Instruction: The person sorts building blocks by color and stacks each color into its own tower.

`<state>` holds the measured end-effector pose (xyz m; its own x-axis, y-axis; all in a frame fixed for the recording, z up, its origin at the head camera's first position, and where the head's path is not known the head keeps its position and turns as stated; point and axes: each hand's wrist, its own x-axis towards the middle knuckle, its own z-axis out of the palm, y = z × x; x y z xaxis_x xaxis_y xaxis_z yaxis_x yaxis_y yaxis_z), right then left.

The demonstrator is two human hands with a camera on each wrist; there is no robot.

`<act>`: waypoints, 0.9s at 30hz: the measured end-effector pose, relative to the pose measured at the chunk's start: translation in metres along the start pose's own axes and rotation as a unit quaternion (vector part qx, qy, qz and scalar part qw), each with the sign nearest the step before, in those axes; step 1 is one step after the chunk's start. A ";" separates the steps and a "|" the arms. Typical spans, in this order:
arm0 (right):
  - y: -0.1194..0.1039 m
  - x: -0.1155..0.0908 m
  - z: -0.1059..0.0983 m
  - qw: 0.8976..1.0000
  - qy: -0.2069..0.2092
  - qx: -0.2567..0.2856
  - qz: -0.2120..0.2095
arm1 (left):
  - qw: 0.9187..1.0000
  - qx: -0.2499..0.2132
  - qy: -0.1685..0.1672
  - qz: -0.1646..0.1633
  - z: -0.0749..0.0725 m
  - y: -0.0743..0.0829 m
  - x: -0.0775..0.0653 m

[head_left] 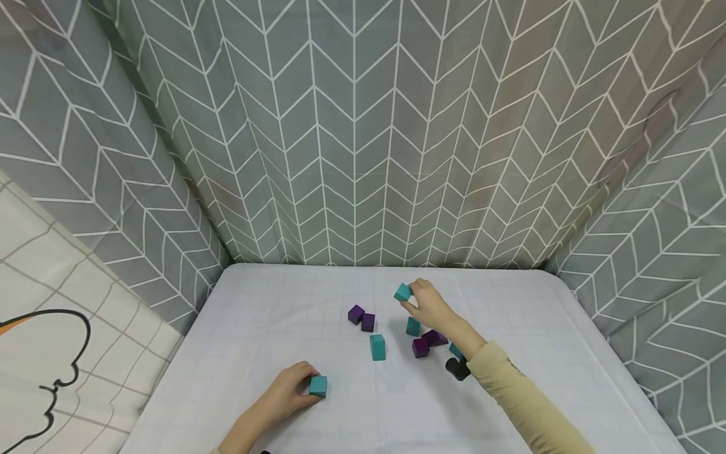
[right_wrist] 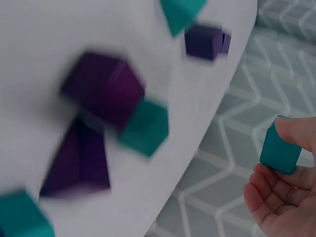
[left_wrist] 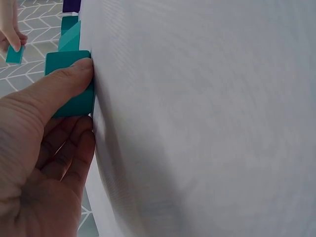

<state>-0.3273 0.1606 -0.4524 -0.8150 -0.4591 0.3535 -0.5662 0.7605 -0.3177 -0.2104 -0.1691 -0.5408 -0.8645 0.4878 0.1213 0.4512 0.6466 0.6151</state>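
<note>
My left hand [head_left: 288,392] pinches a teal block [head_left: 318,386] between thumb and fingers, low at the front left of the white table. In the left wrist view the thumb lies across this block [left_wrist: 66,84], right at the cloth. Farther back, my right hand [head_left: 430,304] holds another teal block [head_left: 403,292] by its fingertips, raised over the table. The right wrist view shows that block [right_wrist: 280,148] between thumb and fingers. Below the right hand stand a teal block [head_left: 413,326] and a purple cube [head_left: 420,347]. A taller teal block [head_left: 377,347] stands between the hands.
Two purple cubes [head_left: 362,318] sit close together near the table's middle. By the right forearm lie a dark purple wedge-like block [head_left: 435,338], a partly hidden teal block [head_left: 455,350] and a black object [head_left: 457,369]. Patterned grey curtains [head_left: 374,157] surround the white table [head_left: 272,302].
</note>
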 end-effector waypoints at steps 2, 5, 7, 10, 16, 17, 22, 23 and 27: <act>-0.014 -0.003 0.008 1.000 -0.013 0.000 -0.014 | 1.000 -0.002 0.001 0.002 0.001 -0.001 0.000; -0.038 -0.009 0.018 0.999 -0.033 0.007 -0.043 | 1.000 -0.005 0.002 0.004 0.001 -0.001 -0.001; -0.053 -0.015 0.027 0.997 -0.046 0.007 -0.066 | 1.000 -0.005 0.003 0.004 0.001 -0.001 -0.001; -0.073 -0.025 0.041 0.992 -0.064 0.003 -0.106 | 1.000 -0.004 0.002 0.000 0.001 -0.001 -0.001; -0.099 -0.043 0.070 0.979 -0.084 -0.023 -0.186 | 1.000 -0.006 0.004 -0.004 0.001 0.000 0.001; -0.101 -0.045 0.074 0.977 -0.085 -0.024 -0.195 | 1.000 -0.007 0.006 -0.002 0.001 0.000 0.001; -0.111 -0.053 0.086 0.972 -0.083 -0.017 -0.219 | 1.000 -0.013 0.017 0.010 0.002 -0.001 0.001; -0.112 -0.055 0.088 0.972 -0.086 -0.015 -0.220 | 1.000 -0.014 0.019 0.012 0.003 -0.001 0.000; -0.118 -0.061 0.093 0.970 -0.116 -0.001 -0.213 | 0.999 -0.013 0.024 0.020 0.003 -0.002 0.000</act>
<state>-0.2224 0.0559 -0.5179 -0.5136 -0.8222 0.2453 -0.8573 0.4804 -0.1847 -0.2108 -0.1680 -0.5445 -0.8557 0.4837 0.1837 0.4803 0.6107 0.6295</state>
